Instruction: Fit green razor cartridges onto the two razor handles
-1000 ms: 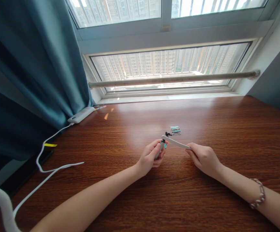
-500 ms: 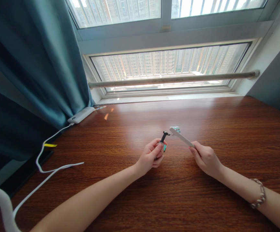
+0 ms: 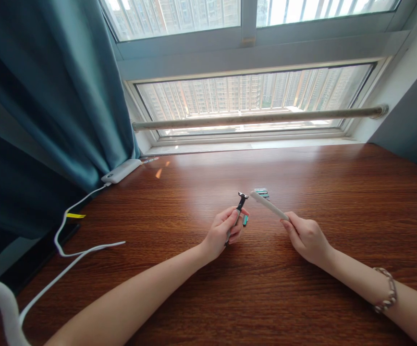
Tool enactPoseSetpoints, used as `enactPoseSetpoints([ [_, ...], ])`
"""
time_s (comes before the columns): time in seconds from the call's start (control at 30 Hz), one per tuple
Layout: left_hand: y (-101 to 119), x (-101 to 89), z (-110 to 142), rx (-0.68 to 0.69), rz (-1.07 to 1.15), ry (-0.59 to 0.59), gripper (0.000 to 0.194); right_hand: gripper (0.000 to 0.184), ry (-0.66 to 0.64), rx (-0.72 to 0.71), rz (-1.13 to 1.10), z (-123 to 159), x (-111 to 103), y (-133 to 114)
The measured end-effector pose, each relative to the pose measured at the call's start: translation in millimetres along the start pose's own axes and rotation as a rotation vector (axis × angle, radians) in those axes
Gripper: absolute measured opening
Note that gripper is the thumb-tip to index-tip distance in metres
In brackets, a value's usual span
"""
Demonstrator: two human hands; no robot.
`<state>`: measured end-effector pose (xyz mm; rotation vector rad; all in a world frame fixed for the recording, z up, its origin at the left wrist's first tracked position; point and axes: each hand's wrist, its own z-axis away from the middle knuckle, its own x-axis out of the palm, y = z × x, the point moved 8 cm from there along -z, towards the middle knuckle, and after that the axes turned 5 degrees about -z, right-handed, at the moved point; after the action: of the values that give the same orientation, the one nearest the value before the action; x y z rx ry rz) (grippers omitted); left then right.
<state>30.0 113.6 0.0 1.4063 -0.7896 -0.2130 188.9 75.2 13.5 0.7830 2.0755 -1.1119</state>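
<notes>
My left hand is closed around the handle of a razor, which tilts up with its head at the top. A teal razor cartridge lies on the table just right of those fingers. In my right hand is a slim white toothbrush-shaped stick, gripped at its near end and pointing left. Its rounded far tip is close to the razor head, with a small gap between them. Whether it has bristles underneath cannot be made out. Behind that tip lie more teal cartridges, partly covered by the stick.
The brown wooden table runs back to a barred window. At the left stand a blue curtain, a white power bank and a loose white cable. A yellow strip lies near the cable.
The razor has moved slightly left and its head has come away from the stick's tip. More of its handle shows below my left fingers. My right hand has barely moved.
</notes>
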Motion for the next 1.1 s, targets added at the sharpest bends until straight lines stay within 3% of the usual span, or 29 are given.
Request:
enactPoseSetpoints([
  [0.2,-2.4,4.9,2.9,-0.06,0.084,-0.087,0.031,0.019,-0.067,-0.036,0.048,-1.2,4.7,-3.2],
  [0.37,-4.5,8.3,5.1,-0.127,0.147,-0.136,0.035,0.019,-0.002,-0.03,0.021,-0.6,-0.6,-2.3],
  [0.53,-4.2,12.1,5.6,-0.151,0.246,-0.205,0.033,0.017,-0.047,-0.044,-0.013,-0.3,1.5,-3.8],
  [0.67,-7.3,15.9,7.5,-0.207,0.282,-0.267,0.031,0.02,0.024,0.031,-0.023,-1.3,-4.1,3.3],
  [0.73,-7.4,17.0,8.1,-0.208,0.268,-0.283,0.03,0.018,-0.01,-0.002,-0.069,-1.5,-1.5,0.7],
  [1.1,-0.4,5.6,3.4,-0.033,0.069,-0.137,0.025,0.018,-0.06,-0.042,-0.196,-1.7,-3.5,-7.0],
])
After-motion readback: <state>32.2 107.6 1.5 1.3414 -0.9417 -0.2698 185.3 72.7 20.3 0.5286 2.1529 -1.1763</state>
